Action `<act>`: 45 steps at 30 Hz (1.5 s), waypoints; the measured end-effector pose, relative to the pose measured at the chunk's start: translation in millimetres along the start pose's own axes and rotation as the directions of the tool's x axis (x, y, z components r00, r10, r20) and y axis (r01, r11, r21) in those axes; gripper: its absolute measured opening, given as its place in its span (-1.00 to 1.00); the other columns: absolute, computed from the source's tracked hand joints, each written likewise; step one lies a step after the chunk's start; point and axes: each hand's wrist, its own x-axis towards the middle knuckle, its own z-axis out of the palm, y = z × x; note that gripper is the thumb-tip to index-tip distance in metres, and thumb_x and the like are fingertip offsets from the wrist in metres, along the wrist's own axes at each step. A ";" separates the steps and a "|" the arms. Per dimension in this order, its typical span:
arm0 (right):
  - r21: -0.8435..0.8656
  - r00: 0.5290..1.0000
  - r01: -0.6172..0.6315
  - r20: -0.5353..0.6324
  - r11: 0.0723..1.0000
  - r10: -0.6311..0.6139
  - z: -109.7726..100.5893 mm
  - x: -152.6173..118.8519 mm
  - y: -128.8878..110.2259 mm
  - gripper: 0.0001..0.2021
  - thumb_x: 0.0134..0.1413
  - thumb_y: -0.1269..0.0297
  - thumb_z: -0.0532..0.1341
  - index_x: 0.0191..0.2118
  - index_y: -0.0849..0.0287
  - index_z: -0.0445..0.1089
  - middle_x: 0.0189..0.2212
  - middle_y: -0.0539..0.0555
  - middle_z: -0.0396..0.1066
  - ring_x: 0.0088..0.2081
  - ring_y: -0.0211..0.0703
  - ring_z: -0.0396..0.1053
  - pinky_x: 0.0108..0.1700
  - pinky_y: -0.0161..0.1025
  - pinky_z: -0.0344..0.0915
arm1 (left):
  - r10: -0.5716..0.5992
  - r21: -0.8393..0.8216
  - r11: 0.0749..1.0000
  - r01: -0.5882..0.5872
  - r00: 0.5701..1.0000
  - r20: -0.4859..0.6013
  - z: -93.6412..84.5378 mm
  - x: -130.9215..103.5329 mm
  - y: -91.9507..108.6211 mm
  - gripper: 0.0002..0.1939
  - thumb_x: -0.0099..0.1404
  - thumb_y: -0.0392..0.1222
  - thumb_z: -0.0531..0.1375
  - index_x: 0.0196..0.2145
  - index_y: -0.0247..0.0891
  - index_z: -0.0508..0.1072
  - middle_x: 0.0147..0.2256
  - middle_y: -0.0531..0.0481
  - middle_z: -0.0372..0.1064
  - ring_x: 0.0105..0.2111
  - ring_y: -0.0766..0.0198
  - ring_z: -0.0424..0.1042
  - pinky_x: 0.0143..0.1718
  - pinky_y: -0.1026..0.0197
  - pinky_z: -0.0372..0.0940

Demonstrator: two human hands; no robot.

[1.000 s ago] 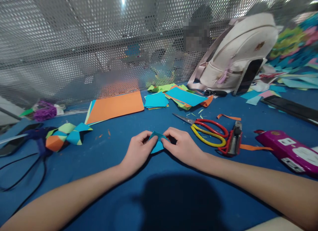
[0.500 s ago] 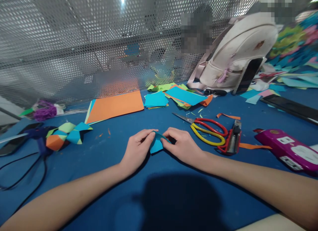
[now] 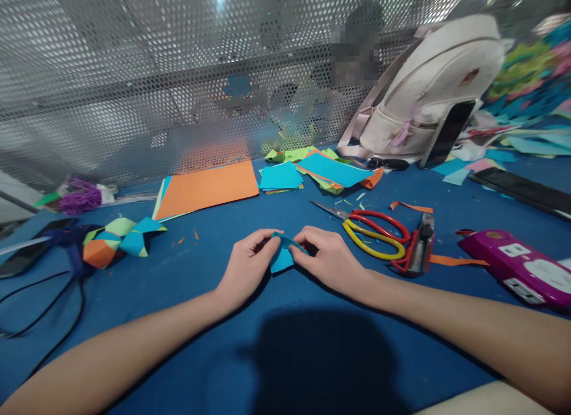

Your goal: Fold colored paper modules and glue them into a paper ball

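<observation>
Our left hand has eased outward since one second ago, thumb drawn back, baring more of blue paper. Left thumb and curled fingers pinch paper's left side; right hand, likewise half-closed, pinches right side. Forearms slant inward from lower corners, hands angled toward each other low over table. Paper sits between our fingertips; scissors just beyond right hand.
</observation>
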 end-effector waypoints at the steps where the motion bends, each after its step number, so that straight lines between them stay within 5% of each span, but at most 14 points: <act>1: 0.000 1.000 -0.002 -0.001 1.000 0.002 -0.2 0.1 -0.1 -0.85 0.05 0.42 0.14 -0.51 0.17 0.27 -0.56 -0.04 0.27 -0.50 -0.31 0.22 -0.41 -0.34 0.14 | -0.018 0.008 1.000 0.018 1.000 0.010 0.4 0.1 -1.0 -0.79 0.18 -0.16 0.14 -0.27 -0.28 0.50 -0.41 0.04 0.45 -0.44 0.33 0.35 -0.42 0.31 0.23; 9: -0.045 0.994 0.106 -0.009 0.993 -0.107 1.8 -1.6 -0.9 -0.84 0.09 0.43 0.11 -0.49 0.17 0.29 -0.56 -0.02 0.28 -0.49 -0.29 0.24 -0.40 -0.34 0.16 | -0.052 0.053 0.997 0.050 0.998 0.038 4.5 0.3 -3.4 -0.91 0.11 -0.27 0.11 -0.52 -0.29 0.34 -0.56 0.15 0.19 -0.51 0.40 0.15 -0.47 0.33 0.09; 23: -0.122 0.972 0.235 0.021 0.964 -0.234 2.2 -6.6 -2.5 -0.88 0.12 0.43 0.12 -0.43 0.15 0.30 -0.55 0.00 0.33 -0.48 -0.26 0.30 -0.40 -0.31 0.21 | -0.047 0.010 0.999 0.047 0.999 0.014 10.2 -3.9 -7.7 -0.94 -0.01 -0.36 0.09 -0.52 -0.26 0.28 -0.55 0.16 0.18 -0.50 0.38 0.16 -0.45 0.30 0.08; 29: -0.057 0.988 0.154 0.018 0.986 -0.153 1.3 -7.0 -2.5 -0.90 0.11 0.41 0.15 -0.42 0.16 0.32 -0.53 -0.02 0.32 -0.50 -0.30 0.28 -0.41 -0.33 0.20 | -0.035 -0.017 0.999 0.036 0.998 0.048 8.1 -7.3 -2.8 -0.91 0.02 -0.34 0.10 -0.44 -0.26 0.34 -0.53 0.16 0.19 -0.48 0.38 0.16 -0.44 0.31 0.10; 38: 0.013 0.989 -0.084 0.123 0.996 0.082 -3.2 -0.9 -5.9 -0.80 0.18 0.18 0.08 -0.29 0.17 0.38 -0.41 0.04 0.37 -0.41 -0.22 0.32 -0.34 -0.28 0.24 | -0.212 -0.354 0.898 0.263 0.961 0.176 0.5 -2.7 4.8 -0.89 0.05 -0.37 0.09 -0.40 -0.28 0.31 -0.54 0.13 0.29 -0.60 0.42 0.33 -0.49 0.30 0.30; 45: 0.057 0.962 -0.242 0.143 0.969 0.232 -5.0 2.9 -2.6 -0.69 0.23 0.09 -0.01 -0.20 0.16 0.37 -0.42 0.04 0.40 -0.34 -0.17 0.40 -0.25 -0.23 0.30 | -0.212 -0.277 0.939 0.207 0.977 0.010 -48.2 16.7 -3.6 -0.88 0.01 -0.38 0.07 -0.46 -0.31 0.38 -0.54 0.07 0.34 -0.57 0.37 0.34 -0.46 0.27 0.32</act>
